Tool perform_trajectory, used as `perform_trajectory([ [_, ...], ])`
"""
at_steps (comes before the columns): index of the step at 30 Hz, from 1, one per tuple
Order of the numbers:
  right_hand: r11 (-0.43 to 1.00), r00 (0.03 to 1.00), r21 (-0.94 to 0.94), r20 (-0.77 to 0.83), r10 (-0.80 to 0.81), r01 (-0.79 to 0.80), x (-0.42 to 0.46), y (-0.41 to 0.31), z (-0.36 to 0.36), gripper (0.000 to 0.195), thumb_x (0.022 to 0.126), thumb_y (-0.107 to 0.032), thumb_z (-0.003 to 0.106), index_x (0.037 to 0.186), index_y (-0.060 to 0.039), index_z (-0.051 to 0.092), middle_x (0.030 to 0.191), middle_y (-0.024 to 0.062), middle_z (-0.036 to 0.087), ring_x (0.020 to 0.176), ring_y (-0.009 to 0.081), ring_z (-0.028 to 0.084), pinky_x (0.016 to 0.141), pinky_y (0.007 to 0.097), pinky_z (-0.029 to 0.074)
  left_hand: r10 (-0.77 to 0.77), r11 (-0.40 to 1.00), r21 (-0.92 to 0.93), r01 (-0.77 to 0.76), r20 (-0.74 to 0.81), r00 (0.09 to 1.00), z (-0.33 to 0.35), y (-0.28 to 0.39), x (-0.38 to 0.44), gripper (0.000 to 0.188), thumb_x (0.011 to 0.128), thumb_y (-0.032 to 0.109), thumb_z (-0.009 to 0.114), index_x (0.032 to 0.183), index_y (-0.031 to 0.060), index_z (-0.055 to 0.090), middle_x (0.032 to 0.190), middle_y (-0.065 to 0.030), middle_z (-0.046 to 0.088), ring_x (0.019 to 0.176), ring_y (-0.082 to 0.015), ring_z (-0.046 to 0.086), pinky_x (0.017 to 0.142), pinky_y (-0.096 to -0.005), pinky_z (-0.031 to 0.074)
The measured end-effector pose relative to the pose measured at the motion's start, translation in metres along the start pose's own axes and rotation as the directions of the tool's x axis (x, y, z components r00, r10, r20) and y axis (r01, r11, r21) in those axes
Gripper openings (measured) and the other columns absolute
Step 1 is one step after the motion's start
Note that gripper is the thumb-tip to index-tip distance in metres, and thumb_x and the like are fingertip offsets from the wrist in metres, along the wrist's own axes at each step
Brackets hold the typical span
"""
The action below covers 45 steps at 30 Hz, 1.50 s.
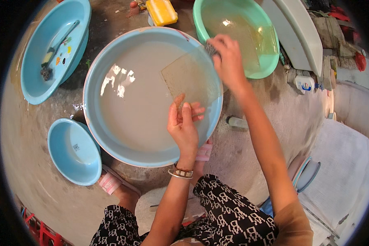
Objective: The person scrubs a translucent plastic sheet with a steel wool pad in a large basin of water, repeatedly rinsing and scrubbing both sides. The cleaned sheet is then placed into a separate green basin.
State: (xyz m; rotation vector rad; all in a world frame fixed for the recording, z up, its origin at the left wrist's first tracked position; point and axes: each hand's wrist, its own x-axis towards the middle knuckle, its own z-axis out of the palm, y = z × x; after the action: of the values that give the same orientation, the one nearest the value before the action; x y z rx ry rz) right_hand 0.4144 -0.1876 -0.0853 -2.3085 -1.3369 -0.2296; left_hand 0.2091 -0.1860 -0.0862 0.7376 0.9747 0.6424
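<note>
My left hand (184,118) grips the lower edge of a flat, see-through pane (187,75) between thumb and fingers. The pane, glass or clear plastic, looks cloudy and has small dark specks along its left edge. It is tilted above a large blue round basin (91,92) of greyish water (135,117). My right hand (230,60) is closed around a dark grey scouring pad (212,50), at the pane's upper right corner. The right hand is slightly blurred, and whether the pad touches the pane is hard to tell.
A green basin (200,26) at top right holds water and clear panes (266,38). A blue basin (26,77) at left contains a long-handled brush (63,37). A small blue basin (73,150), a yellow box-like object (162,12) and a pump bottle (306,83) stand around.
</note>
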Motion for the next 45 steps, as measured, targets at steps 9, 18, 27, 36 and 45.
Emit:
perform_trajectory([
  [9, 0.957, 0.979, 0.248, -0.098, 0.179, -0.15, 0.009, 0.053, -0.011, 0.038, 0.067, 0.005, 0.06, 0.103, -0.0059, 0.066, 0.106, 0.012, 0.058, 0.1, 0.0328, 0.053, 0.09, 0.0374, 0.043, -0.035, 0.998, -0.042, 0.037, 0.051, 0.998, 0.01, -0.004, 0.001, 0.032, 0.096, 0.011, 0.049, 0.125, -0.0016, 0.046, 0.093, -0.0149, 0.065, 0.076, -0.0191, 0.067, 0.061, -0.0269, 0.055],
  [18, 0.995, 0.993, 0.077, 0.099, -0.065, 0.057, -0.016, -0.02, -0.011, 0.041, 0.066, 0.006, 0.059, 0.105, -0.006, 0.064, 0.11, 0.0094, 0.056, 0.101, 0.0317, 0.05, 0.088, 0.0387, 0.043, -0.091, 0.989, -0.103, 0.109, 0.165, 0.982, 0.038, -0.027, 0.019, 0.031, 0.096, 0.011, 0.049, 0.125, -0.0001, 0.045, 0.095, -0.0148, 0.065, 0.08, -0.0169, 0.065, 0.066, -0.0261, 0.054],
  [27, 0.997, 0.992, 0.075, 0.119, -0.031, 0.022, -0.07, -0.02, -0.035, 0.047, 0.062, 0.01, 0.059, 0.106, -0.0059, 0.063, 0.11, 0.0101, 0.056, 0.1, 0.0314, 0.05, 0.087, 0.0393, 0.044, -0.104, 0.984, -0.13, 0.121, 0.13, 0.986, 0.038, -0.033, 0.02, 0.027, 0.096, 0.013, 0.049, 0.119, -0.0007, 0.046, 0.094, -0.016, 0.065, 0.075, -0.0158, 0.064, 0.067, -0.0262, 0.054],
  [36, 0.983, 0.99, 0.131, 0.039, -0.135, 0.129, 0.011, -0.004, 0.007, 0.043, 0.062, 0.008, 0.058, 0.104, -0.0051, 0.062, 0.109, 0.0099, 0.057, 0.101, 0.032, 0.05, 0.087, 0.0367, 0.044, -0.066, 0.979, -0.185, 0.081, 0.085, 0.994, 0.045, -0.036, 0.017, 0.02, 0.096, 0.014, 0.05, 0.11, -0.0008, 0.047, 0.09, -0.016, 0.065, 0.073, -0.0171, 0.064, 0.068, -0.0276, 0.054],
  [45, 0.989, 0.985, 0.108, 0.132, -0.112, 0.098, -0.072, -0.031, -0.031, 0.034, 0.065, -0.003, 0.063, 0.099, -0.0068, 0.064, 0.107, 0.0066, 0.056, 0.098, 0.0286, 0.051, 0.084, 0.0394, 0.043, -0.04, 0.965, -0.254, 0.066, 0.107, 0.993, 0.03, -0.047, 0.022, 0.013, 0.098, 0.012, 0.045, 0.105, 0.0017, 0.046, 0.091, -0.0132, 0.062, 0.076, -0.0176, 0.063, 0.071, -0.0306, 0.055],
])
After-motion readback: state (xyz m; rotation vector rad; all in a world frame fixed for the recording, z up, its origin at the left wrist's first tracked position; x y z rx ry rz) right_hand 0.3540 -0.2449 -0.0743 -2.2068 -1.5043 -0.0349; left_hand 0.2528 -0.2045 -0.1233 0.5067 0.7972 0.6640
